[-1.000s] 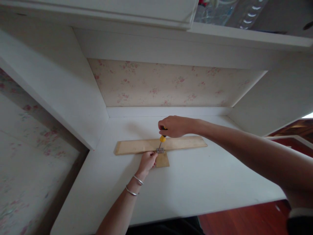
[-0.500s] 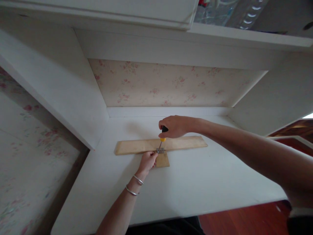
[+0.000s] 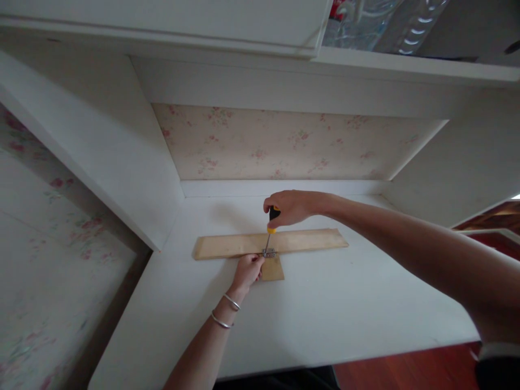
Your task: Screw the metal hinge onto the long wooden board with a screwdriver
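Note:
My right hand (image 3: 290, 208) is wrapped round the handle of a screwdriver (image 3: 273, 221), black and yellow, with its shaft slanting down. The tip meets the left part of a small metal fitting (image 3: 270, 253) that looks like a hinge. This fitting lies where a long pale wooden board (image 3: 227, 246) meets a short wooden piece (image 3: 273, 269). At the fitting's left end, my left hand (image 3: 247, 272) has its thumb and fingers pinched together, against the short piece's left edge. What lies between those fingertips is hidden.
The boards lie on a white desk top (image 3: 325, 303) with side panels and a floral back wall (image 3: 276, 143). Overhead, a cabinet door (image 3: 162, 27) and a shelf with clear plastic bottles (image 3: 365, 24) jut out. Reddish floor (image 3: 377, 374) shows beyond the front edge.
The whole view has shifted slightly, so the scene sits a little lower and to the right. Both hands keep their places at the fitting; the screwdriver handle appears slightly turned.

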{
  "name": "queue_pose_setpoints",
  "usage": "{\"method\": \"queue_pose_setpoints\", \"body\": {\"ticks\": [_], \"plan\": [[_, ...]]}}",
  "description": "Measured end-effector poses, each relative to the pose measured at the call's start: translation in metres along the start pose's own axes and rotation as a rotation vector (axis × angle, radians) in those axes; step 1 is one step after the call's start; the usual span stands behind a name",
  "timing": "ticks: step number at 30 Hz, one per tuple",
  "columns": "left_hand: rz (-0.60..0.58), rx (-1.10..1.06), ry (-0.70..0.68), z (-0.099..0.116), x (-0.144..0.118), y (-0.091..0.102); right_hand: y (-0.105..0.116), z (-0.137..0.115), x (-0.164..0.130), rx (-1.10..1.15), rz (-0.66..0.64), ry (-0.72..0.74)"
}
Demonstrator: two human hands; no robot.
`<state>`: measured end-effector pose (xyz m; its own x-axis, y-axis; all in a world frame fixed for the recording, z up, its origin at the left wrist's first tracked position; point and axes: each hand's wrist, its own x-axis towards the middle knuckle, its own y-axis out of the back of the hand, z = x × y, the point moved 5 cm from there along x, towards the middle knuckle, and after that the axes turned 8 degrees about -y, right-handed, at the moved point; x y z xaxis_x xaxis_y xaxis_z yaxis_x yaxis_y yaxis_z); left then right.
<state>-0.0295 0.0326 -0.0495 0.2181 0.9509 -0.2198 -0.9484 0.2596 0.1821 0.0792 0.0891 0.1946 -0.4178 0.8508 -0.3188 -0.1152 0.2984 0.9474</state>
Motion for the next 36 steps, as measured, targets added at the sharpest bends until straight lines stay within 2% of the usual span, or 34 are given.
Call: {"method": "queue_pose_setpoints", "body": {"ticks": [2, 6, 10, 14, 19, 23, 26, 30, 34, 36], "plan": [[0.001, 0.001, -0.001, 0.001, 0.0, 0.0, -0.002, 0.005, 0.003, 0.013, -0.056, -0.057], [0.006, 0.004, 0.002, -0.001, 0.001, 0.0, 0.003, 0.004, 0.005, 0.018, -0.009, 0.043], [0.002, 0.01, -0.006, -0.005, 0.003, 0.0, 0.0, 0.015, 0.007, 0.094, -0.149, -0.094], [-0.001, -0.016, 0.002, -0.009, 0.005, 0.0, 0.003, 0.019, 0.011, 0.109, -0.131, -0.041], [0.007, -0.016, 0.004, -0.009, 0.005, 0.0, 0.001, 0.029, 0.016, 0.133, -0.261, -0.152], [0.015, -0.007, 0.009, -0.008, 0.004, 0.0, 0.006, 0.025, 0.019, 0.137, -0.214, -0.059], [0.021, -0.01, 0.012, -0.007, 0.003, 0.0, 0.006, 0.028, 0.019, 0.159, -0.232, -0.108], [0.01, -0.014, 0.013, -0.007, 0.004, 0.0, 0.01, 0.024, 0.018, 0.14, -0.185, -0.053], [0.01, 0.001, 0.006, -0.008, 0.004, 0.0, 0.008, 0.025, 0.016, 0.119, -0.256, -0.126], [0.013, 0.0, 0.006, -0.007, 0.004, 0.0, 0.008, 0.026, 0.017, 0.092, -0.247, -0.126]]}}
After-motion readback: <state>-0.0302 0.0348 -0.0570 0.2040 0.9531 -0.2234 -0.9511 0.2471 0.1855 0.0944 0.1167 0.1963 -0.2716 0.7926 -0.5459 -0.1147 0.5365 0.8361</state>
